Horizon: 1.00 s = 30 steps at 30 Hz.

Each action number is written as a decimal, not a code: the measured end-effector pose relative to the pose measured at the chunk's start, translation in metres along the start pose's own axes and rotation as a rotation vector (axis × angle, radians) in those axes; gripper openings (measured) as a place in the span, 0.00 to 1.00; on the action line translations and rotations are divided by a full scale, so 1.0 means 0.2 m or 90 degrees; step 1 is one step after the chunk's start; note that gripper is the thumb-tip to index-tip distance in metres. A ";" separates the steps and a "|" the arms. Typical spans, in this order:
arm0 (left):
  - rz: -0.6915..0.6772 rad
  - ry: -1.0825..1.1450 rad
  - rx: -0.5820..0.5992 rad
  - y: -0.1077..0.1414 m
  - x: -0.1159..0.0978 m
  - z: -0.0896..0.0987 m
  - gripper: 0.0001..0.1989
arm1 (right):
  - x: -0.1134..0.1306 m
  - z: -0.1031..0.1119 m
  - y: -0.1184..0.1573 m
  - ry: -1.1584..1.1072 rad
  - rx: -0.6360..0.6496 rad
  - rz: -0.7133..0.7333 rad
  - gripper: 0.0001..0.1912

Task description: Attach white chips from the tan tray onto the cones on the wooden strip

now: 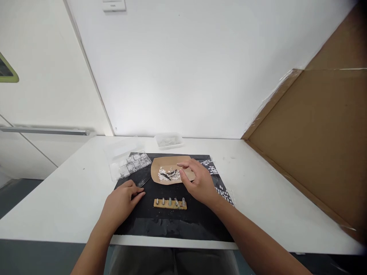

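Note:
My left hand (122, 200) rests on the left part of a black mat (143, 225), thumb and forefinger slightly apart near a thin clear strip (143, 182). My right hand (199, 182) hovers over the right side of a brown paper tray (155, 164), thumb and forefinger apart, nothing visible between them. Small white pieces (162, 176) and dark slender bits (169, 175) lie in the tray, close to those fingertips. Between my hands, nearer to me, a yellowish bar (170, 206) carries a row of several clear, nail-shaped tips.
A clear compartment box (134, 164) with white contents stands open at the back left. Behind the tray is a translucent tub (168, 141). Rows of white pieces (225, 194) lie along the mat's right edge. A cardboard panel (312, 145) borders the table at right.

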<state>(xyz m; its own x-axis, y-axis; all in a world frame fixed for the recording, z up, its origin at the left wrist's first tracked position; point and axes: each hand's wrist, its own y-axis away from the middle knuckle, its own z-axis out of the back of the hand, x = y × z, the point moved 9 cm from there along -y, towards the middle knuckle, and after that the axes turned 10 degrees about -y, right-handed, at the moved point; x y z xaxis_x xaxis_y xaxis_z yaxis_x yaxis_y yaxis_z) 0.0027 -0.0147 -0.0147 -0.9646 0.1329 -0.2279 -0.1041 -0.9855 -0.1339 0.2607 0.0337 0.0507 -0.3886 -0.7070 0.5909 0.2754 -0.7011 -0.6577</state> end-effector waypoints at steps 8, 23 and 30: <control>0.036 0.152 -0.124 -0.01 -0.08 0.13 0.18 | 0.02 -0.02 0.00 -0.039 0.023 0.022 0.07; 0.288 0.851 0.002 -0.06 -0.44 -0.08 0.24 | 0.20 -0.02 0.07 -0.105 -0.051 0.224 0.10; 0.267 0.768 0.017 -0.07 -0.43 -0.05 0.25 | 0.22 0.00 0.07 -0.044 -0.048 0.281 0.08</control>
<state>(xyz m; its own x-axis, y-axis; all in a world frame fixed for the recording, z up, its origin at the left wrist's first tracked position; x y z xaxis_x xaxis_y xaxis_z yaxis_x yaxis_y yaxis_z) 0.0904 -0.0108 -0.0024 -0.0952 -0.1898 -0.9772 0.1352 -0.9750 0.1762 0.2467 -0.0084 0.0671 -0.1881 -0.9430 0.2745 0.3358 -0.3244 -0.8843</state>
